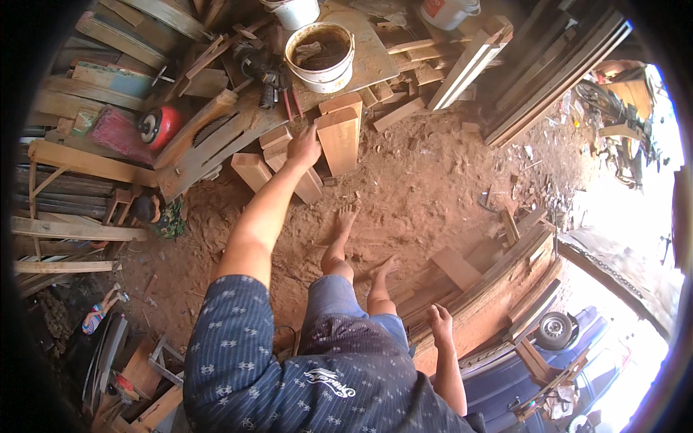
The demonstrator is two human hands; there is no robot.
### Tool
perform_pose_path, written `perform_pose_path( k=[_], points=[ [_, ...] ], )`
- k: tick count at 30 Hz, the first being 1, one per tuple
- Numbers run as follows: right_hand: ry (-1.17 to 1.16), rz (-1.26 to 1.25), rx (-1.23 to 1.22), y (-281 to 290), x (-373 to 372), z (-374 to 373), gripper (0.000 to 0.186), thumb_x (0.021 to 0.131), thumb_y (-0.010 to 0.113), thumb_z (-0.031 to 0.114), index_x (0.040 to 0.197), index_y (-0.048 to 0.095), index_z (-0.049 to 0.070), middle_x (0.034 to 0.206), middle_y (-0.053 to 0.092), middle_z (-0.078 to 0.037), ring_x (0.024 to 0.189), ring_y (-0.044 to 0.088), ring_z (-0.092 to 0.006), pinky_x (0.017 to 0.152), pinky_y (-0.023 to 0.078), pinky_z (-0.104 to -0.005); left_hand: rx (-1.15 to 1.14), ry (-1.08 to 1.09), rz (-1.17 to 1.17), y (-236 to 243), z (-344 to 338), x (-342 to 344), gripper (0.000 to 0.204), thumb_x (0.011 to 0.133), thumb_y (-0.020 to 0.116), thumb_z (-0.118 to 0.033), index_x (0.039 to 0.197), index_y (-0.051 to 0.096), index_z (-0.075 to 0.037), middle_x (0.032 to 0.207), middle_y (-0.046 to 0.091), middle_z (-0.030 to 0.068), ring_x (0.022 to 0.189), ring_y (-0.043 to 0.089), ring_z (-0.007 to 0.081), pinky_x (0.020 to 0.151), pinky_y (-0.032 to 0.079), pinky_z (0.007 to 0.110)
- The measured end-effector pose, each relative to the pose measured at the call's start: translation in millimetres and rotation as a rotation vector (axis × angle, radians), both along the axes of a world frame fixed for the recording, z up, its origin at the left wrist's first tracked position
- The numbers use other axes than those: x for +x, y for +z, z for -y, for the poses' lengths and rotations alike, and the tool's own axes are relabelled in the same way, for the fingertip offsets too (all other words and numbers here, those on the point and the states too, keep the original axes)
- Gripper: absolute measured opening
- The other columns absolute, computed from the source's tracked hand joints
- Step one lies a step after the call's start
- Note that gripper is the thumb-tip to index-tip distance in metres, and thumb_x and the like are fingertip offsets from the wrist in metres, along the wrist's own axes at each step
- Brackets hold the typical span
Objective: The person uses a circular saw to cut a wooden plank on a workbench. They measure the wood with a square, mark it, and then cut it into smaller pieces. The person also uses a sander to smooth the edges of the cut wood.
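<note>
My left arm stretches forward, and my left hand [304, 149] is at a group of short wooden boards leaning on the bench edge. Its fingers look curled in, at the upper end of a wooden board [309, 186]; what they hold is hidden. Just right of that hand stands a wider reddish board [339, 143], and to its left is another wooden block [250, 171]. Pliers with red handles [293, 105] lie on the bench beyond. My right hand [442, 328] hangs at my right side with loosely bent fingers and nothing visible in it.
The workbench [373, 54] carries a white bucket [325, 76] and a saw blade [211, 130]. A red round tool [160, 128] lies left. Stacked planks [476, 289] flank my right. A person in camouflage clothing [171, 219] is at left; another person [94, 317] is further back.
</note>
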State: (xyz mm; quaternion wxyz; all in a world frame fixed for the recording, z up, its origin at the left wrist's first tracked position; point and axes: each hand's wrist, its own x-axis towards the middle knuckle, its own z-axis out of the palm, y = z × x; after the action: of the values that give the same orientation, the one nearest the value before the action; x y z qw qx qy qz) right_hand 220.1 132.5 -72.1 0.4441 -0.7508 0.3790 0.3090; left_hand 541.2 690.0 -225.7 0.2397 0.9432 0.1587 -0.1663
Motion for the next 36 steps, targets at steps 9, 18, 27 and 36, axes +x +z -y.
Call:
perform_pose_path(
  k=[9, 18, 27, 36],
  points=[
    [-0.147, -0.090, -0.016, 19.6, -16.1, -7.5, 0.043, 0.098, 0.061, 0.026, 0.128, 0.055, -0.004, 0.095, 0.065, -0.008, 0.074, 0.061, -0.0129, 0.064, 0.052, -0.0266, 0.178, -0.132, -0.095, -16.4, 49.8, 21.5, 0.094, 0.078, 0.077, -0.028, 0.153, 0.024, -0.005, 0.150, 0.034, 0.0182, 0.141, 0.030, 0.0365, 0.114, 0.033, 0.049],
    [-0.123, -0.071, 0.003, 18.9, -34.8, -18.2, 0.048, 0.098, 0.062, 0.030, 0.130, 0.055, -0.005, 0.099, 0.067, -0.009, 0.080, 0.061, -0.0140, 0.069, 0.051, -0.0278, 0.034, -0.199, -0.160, -34.5, 71.7, -69.9, 0.064, 0.076, 0.074, -0.017, 0.131, 0.046, -0.001, 0.105, 0.067, 0.0209, 0.098, 0.066, 0.0366, 0.086, 0.055, 0.046],
    [0.176, 0.201, -0.065, 4.2, -15.0, -44.8, 0.060, 0.089, 0.074, 0.031, 0.134, 0.052, -0.003, 0.109, 0.070, -0.019, 0.095, 0.069, -0.0270, 0.084, 0.054, -0.0357, -0.277, -0.647, 0.123, 192.8, 150.4, -114.3, 0.056, 0.067, 0.081, -0.027, 0.116, 0.063, -0.007, 0.091, 0.071, 0.0196, 0.087, 0.070, 0.0367, 0.076, 0.056, 0.045],
    [0.645, 0.923, -0.254, 85.2, -12.0, -14.0, 0.079, 0.075, 0.082, 0.026, 0.141, 0.045, 0.007, 0.138, 0.051, -0.021, 0.128, 0.051, -0.0366, 0.105, 0.044, -0.0416, -0.602, -1.258, 0.230, 468.0, 274.3, -174.4, 0.055, 0.059, 0.084, -0.026, 0.109, 0.071, -0.008, 0.087, 0.072, 0.0139, 0.080, 0.072, 0.0292, 0.072, 0.056, 0.037]
  ],
)
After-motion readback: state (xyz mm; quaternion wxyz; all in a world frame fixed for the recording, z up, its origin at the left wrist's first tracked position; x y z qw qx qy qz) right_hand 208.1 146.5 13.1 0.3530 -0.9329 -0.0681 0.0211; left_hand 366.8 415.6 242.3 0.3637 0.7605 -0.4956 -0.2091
